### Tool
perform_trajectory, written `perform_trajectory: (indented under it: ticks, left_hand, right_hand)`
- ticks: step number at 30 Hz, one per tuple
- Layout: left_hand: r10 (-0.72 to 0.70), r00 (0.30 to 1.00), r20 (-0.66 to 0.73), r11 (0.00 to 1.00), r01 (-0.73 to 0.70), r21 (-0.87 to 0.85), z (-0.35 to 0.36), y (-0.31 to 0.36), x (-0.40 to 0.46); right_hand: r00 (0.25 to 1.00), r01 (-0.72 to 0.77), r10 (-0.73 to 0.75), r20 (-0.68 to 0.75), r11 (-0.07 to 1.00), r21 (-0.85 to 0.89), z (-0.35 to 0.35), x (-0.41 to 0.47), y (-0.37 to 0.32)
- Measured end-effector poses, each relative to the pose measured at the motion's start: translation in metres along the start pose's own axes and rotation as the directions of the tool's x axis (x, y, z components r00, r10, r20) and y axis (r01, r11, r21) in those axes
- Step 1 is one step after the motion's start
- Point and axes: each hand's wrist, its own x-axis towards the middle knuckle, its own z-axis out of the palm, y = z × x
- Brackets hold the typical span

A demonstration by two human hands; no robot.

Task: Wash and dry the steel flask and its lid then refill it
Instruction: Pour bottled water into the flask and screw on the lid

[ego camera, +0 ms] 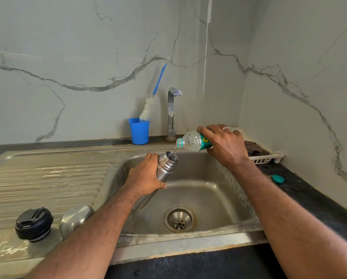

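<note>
Both bare forearms reach forward from the lower edge of the view, the left one rising from the bottom left, the right one from the bottom right. The left hand (146,176) has its fingers curled around a cylindrical steel flask (166,166) and holds it tilted, mouth up. The right hand (224,144) is higher, its grip closed around a clear plastic bottle with a green label (192,141), held almost sideways. A ring sits on one right finger.
</note>
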Motion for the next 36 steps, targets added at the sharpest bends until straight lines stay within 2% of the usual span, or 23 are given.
perform_trajectory:
  ticks: [36]
  left_hand:
    - [-0.004,1.0,0.025,1.0,0.004,0.0,0.0006,0.0007,-0.0004]
  right_hand:
    - [1.0,-0.013,0.013,-0.008,1.0,-0.001,-0.0054,-0.0008,-0.002]
